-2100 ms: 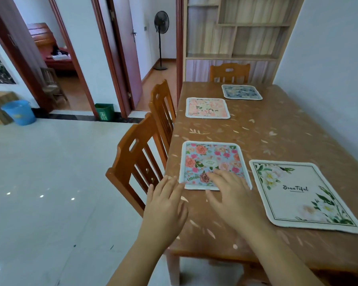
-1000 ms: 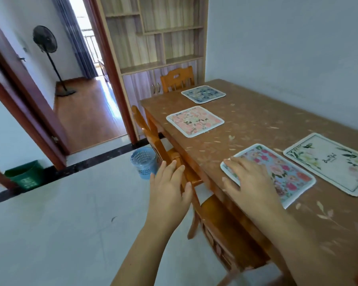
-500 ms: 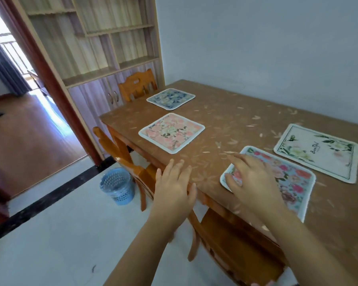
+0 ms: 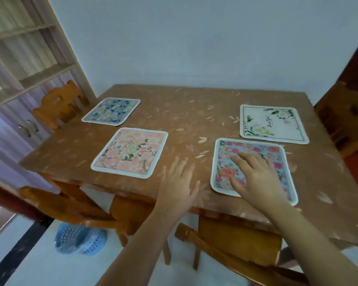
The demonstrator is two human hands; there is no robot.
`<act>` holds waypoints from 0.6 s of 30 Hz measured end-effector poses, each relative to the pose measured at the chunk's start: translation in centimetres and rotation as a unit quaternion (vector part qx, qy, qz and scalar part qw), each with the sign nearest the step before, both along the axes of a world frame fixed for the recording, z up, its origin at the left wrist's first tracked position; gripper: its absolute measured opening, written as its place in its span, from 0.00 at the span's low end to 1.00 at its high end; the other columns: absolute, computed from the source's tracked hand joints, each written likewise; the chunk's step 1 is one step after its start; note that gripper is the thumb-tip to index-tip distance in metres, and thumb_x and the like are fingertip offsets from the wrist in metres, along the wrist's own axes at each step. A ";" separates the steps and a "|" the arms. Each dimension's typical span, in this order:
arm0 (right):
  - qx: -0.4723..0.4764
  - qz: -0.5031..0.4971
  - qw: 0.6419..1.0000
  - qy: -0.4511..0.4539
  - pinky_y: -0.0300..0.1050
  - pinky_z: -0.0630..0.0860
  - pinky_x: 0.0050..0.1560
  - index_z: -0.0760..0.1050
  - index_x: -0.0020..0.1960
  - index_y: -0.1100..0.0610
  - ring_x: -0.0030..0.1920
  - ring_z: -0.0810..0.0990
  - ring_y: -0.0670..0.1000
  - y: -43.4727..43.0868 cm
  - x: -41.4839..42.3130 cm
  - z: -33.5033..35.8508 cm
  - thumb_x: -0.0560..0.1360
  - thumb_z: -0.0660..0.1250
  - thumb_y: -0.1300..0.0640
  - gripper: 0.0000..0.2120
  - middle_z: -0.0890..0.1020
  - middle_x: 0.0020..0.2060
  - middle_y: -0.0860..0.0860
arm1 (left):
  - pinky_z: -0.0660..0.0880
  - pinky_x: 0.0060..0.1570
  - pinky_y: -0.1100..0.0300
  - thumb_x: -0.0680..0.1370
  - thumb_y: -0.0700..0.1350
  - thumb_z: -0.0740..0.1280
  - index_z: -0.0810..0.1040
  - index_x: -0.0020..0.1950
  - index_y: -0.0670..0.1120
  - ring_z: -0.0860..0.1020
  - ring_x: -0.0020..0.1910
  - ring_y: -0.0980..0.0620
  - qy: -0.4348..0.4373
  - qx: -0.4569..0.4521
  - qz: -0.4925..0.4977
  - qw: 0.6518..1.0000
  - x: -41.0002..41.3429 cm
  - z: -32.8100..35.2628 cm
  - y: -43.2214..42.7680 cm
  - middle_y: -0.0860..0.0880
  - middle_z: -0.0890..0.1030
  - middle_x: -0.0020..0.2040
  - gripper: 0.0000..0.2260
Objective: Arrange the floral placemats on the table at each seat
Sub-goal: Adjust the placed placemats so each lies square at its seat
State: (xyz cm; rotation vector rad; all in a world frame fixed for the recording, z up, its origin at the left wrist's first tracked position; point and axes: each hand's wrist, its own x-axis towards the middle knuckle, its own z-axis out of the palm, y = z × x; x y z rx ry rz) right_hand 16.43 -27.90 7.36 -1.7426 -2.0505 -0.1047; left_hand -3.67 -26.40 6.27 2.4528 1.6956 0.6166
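The right hand (image 4: pixel 256 178) presses flat, fingers straight, on the pale-blue, white-bordered cloth placemat (image 4: pixel 274 151) printed with pink roses. It looks nearly square and lies parallel to the front edge of the brown wooden table (image 4: pixel 184 112). The left hand (image 4: pixel 179 182), spread and holding nothing, is just left of it.

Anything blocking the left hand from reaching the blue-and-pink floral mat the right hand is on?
Nothing visible. Only bare table lies between the left hand and the left edge of the blue-and-pink floral mat. The right hand lies flat on that mat, fingers straight.
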 end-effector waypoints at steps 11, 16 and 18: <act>-0.079 -0.128 0.989 0.001 0.67 0.70 0.55 0.76 0.58 0.62 0.58 0.76 0.62 2.1 7.4 -7.0 0.65 0.75 0.55 0.24 0.79 0.56 0.62 | 0.50 0.71 0.46 0.77 0.54 0.59 0.62 0.71 0.48 0.51 0.73 0.49 0.044 -0.075 -0.127 0.988 4.9 -7.2 8.2 0.48 0.59 0.74 0.23; -0.145 -0.136 0.980 -0.009 0.65 0.62 0.62 0.69 0.65 0.56 0.67 0.66 0.58 3.1 11.5 -11.8 0.70 0.69 0.46 0.28 0.71 0.66 0.56 | 0.58 0.67 0.42 0.76 0.58 0.60 0.61 0.71 0.48 0.56 0.72 0.47 0.072 -0.116 -0.131 0.982 7.7 -11.2 10.6 0.46 0.61 0.73 0.27; -0.176 -0.141 0.974 -0.012 0.65 0.61 0.64 0.65 0.68 0.53 0.68 0.63 0.56 3.1 12.7 -13.6 0.71 0.66 0.42 0.29 0.68 0.68 0.54 | 0.60 0.65 0.41 0.75 0.60 0.60 0.62 0.71 0.47 0.57 0.71 0.46 0.078 -0.122 -0.130 0.981 8.5 -12.8 10.8 0.46 0.62 0.72 0.28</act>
